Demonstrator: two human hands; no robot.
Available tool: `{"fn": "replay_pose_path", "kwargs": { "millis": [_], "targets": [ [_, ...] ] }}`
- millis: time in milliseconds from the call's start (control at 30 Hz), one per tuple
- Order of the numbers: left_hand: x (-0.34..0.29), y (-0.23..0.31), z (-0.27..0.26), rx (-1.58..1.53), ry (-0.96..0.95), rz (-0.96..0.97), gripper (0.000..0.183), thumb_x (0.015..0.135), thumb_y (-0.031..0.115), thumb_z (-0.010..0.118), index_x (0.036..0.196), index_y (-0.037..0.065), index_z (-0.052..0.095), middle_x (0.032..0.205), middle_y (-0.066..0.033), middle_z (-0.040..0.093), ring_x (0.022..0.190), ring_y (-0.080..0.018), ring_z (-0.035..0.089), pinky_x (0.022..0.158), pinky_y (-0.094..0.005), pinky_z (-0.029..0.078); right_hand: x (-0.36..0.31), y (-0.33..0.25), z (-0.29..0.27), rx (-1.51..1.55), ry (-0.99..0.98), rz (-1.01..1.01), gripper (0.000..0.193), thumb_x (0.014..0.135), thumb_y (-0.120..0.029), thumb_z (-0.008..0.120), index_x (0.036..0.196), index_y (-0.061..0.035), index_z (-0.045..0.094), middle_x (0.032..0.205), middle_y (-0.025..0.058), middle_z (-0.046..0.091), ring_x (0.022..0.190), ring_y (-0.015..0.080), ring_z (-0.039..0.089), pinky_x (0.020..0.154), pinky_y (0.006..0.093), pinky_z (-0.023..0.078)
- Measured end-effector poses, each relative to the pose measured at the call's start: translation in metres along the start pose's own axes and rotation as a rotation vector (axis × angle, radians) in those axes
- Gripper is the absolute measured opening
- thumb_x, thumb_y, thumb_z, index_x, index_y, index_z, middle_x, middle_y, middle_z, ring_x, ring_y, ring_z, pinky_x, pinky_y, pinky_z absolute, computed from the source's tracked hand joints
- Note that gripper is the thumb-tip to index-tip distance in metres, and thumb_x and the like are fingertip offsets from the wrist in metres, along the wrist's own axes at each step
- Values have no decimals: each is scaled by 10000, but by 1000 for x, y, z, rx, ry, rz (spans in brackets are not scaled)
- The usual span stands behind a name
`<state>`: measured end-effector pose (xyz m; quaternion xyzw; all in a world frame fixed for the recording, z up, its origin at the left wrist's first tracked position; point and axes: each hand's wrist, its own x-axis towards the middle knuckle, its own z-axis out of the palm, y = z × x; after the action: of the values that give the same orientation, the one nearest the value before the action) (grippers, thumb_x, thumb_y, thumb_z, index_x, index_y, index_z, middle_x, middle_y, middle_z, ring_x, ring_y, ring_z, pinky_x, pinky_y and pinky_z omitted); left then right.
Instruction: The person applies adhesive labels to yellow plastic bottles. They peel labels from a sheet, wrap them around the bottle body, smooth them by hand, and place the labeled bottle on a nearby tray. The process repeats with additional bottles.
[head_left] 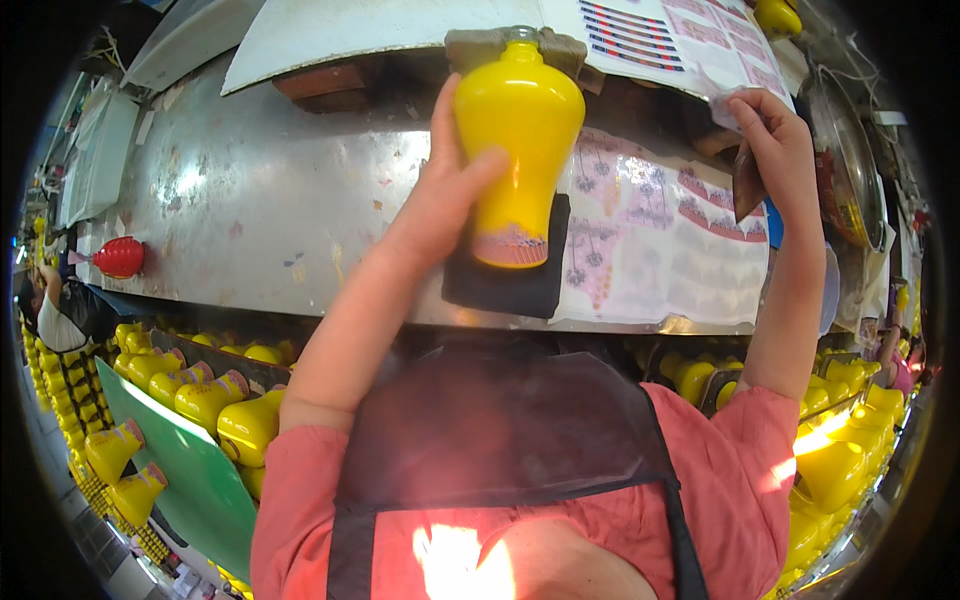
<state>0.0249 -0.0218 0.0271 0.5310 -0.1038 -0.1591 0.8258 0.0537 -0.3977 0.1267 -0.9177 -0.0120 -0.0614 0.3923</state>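
My left hand (440, 190) grips a glossy yellow vase (518, 140) by its side, holding it upright over a dark pad (505, 285) on the metal worktable (250, 200). A pink patterned band runs around the vase's foot. My right hand (775, 140) is raised at the upper right, pinching a small translucent decal piece (722, 108) and a dark flat tool (746, 185). Under it lies a sheet of pink decals (660, 250).
A red vase-shaped object (118, 257) lies at the table's left edge. Several yellow vases (215, 400) fill racks below the table on both sides. A green board (190, 470) leans at lower left. Another person (55, 315) is at far left. Printed sheets (690, 40) lie at the back.
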Motion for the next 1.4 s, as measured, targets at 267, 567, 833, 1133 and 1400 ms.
{"fn": "replay_pose_path", "kwargs": {
  "millis": [267,567,833,1133,1400],
  "targets": [
    [-2,9,9,103,89,15,965,936,119,681,1672,128,57,1571,-177,392,1432,-287,429,1185,-405,371,21,-137,42,66,-173,-3,198,1013,-181,662,1061,0,726,850,5,711,574,35,611,523,207,478],
    [11,38,2,175,79,82,796,963,267,681,1608,67,260,1594,-160,360,1491,-259,326,1235,-416,248,-62,-174,110,-805,-22,-951,376,741,-361,819,900,-87,618,684,27,521,501,179,580,448,314,451],
    [44,47,15,670,201,160,565,901,263,773,1363,12,564,1311,-123,602,1209,-192,576,1048,-326,465,-90,-142,147,-873,85,-919,306,791,-277,749,981,-41,711,646,6,492,475,146,539,419,292,406],
    [21,21,8,523,223,244,690,981,316,625,1544,6,373,1537,-235,450,1403,-373,478,1173,-425,381,-113,-147,132,-641,-201,-856,387,832,-140,707,1204,-33,711,709,37,535,514,175,552,437,316,413],
    [-4,-2,-7,691,90,279,889,983,377,621,1622,-27,153,1613,-295,297,1515,-429,301,1250,-474,246,-37,-120,136,-321,14,-476,440,976,-245,668,1415,-235,643,939,154,627,739,335,639,661,422,526]
  ]
}}
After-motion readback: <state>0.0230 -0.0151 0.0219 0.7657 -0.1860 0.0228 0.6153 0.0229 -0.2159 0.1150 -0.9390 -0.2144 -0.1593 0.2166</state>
